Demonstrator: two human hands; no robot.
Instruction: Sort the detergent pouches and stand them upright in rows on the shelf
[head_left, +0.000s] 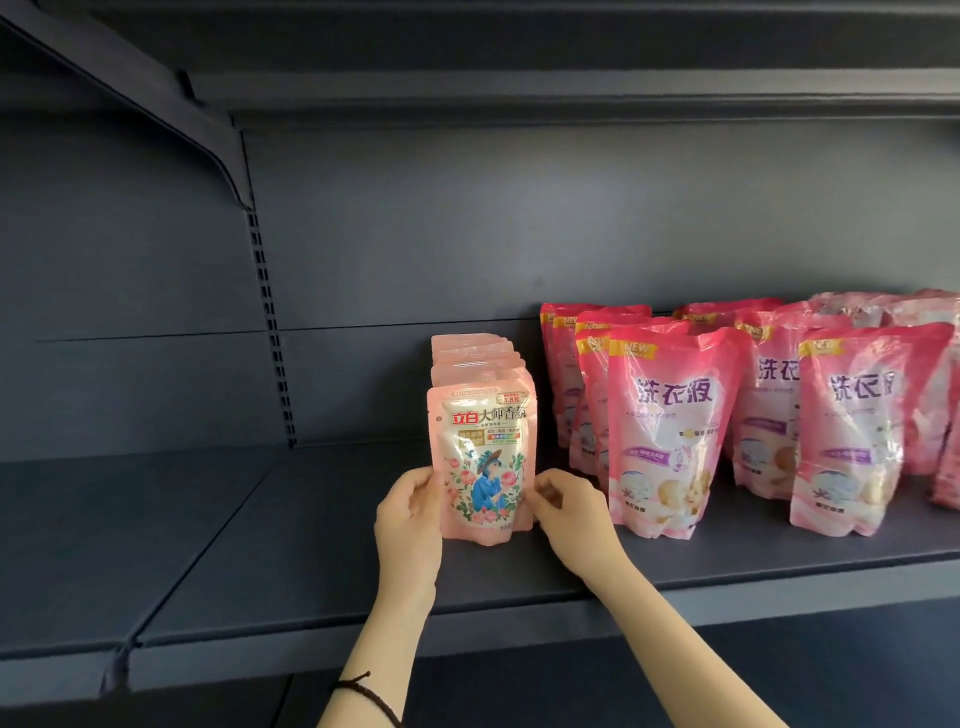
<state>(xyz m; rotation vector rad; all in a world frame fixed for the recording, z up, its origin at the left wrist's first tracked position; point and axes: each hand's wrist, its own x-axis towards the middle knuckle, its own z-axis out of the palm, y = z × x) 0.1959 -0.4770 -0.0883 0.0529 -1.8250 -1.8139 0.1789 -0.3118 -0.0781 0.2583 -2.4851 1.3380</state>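
Both forearms are extended over the shelf's (322, 545) front edge, a black cord (363, 693) worn on the left wrist. The front small pouch (483, 457), upright at mid-depth, is gripped at its left edge by the left hand (410, 512), fingers curled round it, and pinched at its lower right edge by the right hand (569, 512). Matching pouches (470, 353) are lined behind it toward the back; larger pink pouches (670, 431) stand rightward.

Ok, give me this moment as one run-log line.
left hand grips small pouch left edge | right hand pinches its right edge | pouch upright on shelf, front of its row | large pouches upright in rows beside
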